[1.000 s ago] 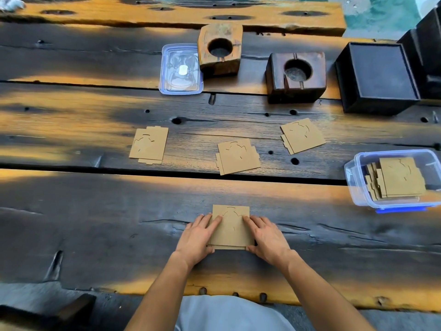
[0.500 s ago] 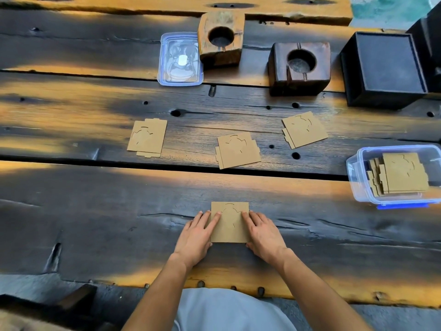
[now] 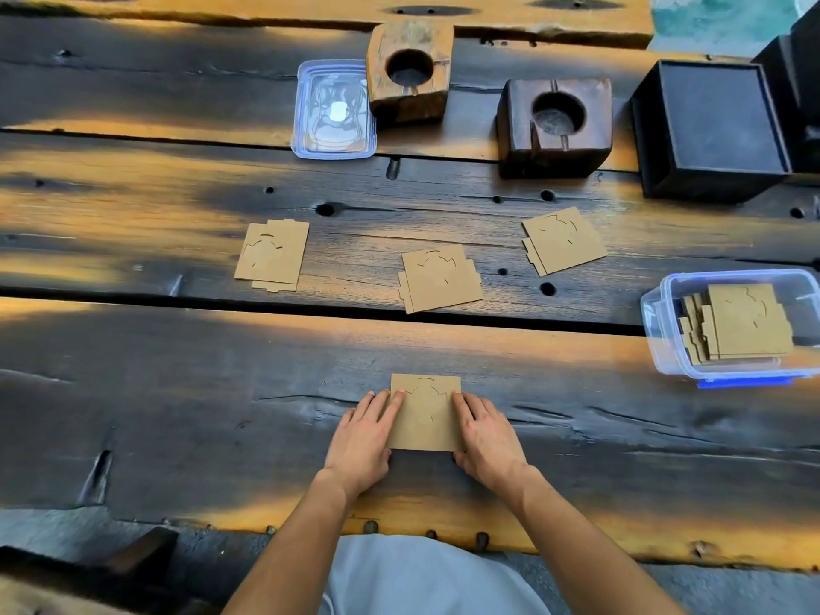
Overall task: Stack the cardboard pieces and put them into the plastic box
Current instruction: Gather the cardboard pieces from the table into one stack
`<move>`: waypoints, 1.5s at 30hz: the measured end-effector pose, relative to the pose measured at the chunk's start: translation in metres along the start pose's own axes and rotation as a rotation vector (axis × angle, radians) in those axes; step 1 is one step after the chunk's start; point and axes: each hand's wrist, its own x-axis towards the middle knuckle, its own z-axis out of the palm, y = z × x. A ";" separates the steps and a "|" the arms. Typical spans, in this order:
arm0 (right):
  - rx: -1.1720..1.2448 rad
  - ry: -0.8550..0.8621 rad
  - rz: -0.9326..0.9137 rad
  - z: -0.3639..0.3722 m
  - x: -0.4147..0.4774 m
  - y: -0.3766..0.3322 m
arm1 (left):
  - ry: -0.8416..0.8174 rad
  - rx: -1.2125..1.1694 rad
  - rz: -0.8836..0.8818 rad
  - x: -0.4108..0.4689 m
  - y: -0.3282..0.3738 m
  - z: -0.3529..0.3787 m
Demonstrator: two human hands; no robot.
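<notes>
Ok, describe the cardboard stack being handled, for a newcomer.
On the dark wooden plank table, look toward the near edge. The tan cardboard stack lies between the left hand and right hand. Only it has flush edges and hands touching it.

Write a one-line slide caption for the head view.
Left hand and right hand press the sides of a cardboard stack on the wooden table; three stacks lie beyond, the plastic box holds cardboard pieces.

Dark plank table (image 3: 177, 415) w/ orange light patches, grey floor (image 3: 732, 592) at btm edge
</notes>
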 end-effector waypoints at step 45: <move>-0.030 -0.045 0.034 -0.138 0.122 0.066 | -0.011 -0.139 -0.189 0.147 0.005 -0.109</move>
